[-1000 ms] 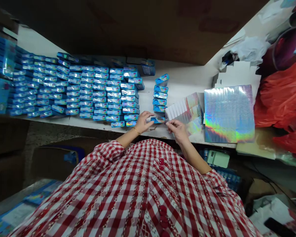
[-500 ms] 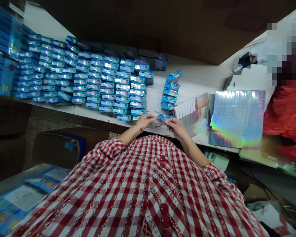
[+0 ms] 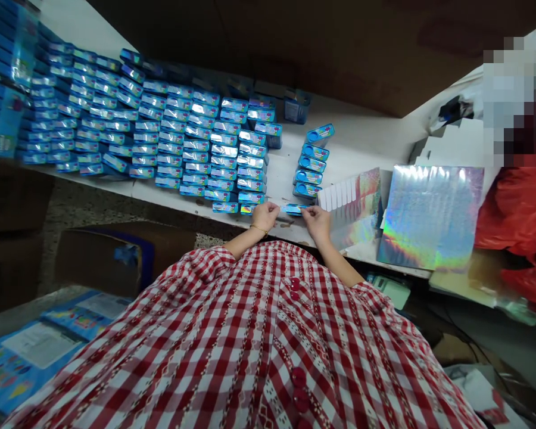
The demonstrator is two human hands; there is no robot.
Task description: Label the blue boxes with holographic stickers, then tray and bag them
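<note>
White tabletop [image 3: 360,143] below, nearly closed right hand [image 3: 318,224] touches blue box [image 3: 293,209].

Slim blue printed box [image 3: 293,209] near the front edge of the surface [image 3: 280,176], between two hands.
The box is glossy bright blue, with small, colourful printing too blurred to read; one long, narrow face is turned up, lying roughly crosswise and parallel to the surface's front edge. Its right end is partly hidden by the fingertips of the right hand [image 3: 315,220], while its left end points toward the pinched fingers of the left hand [image 3: 265,216]; whether those touch it cannot be told. It sits just in front of a column of similar blue boxes [image 3: 310,164], apart from the nearest.
</note>
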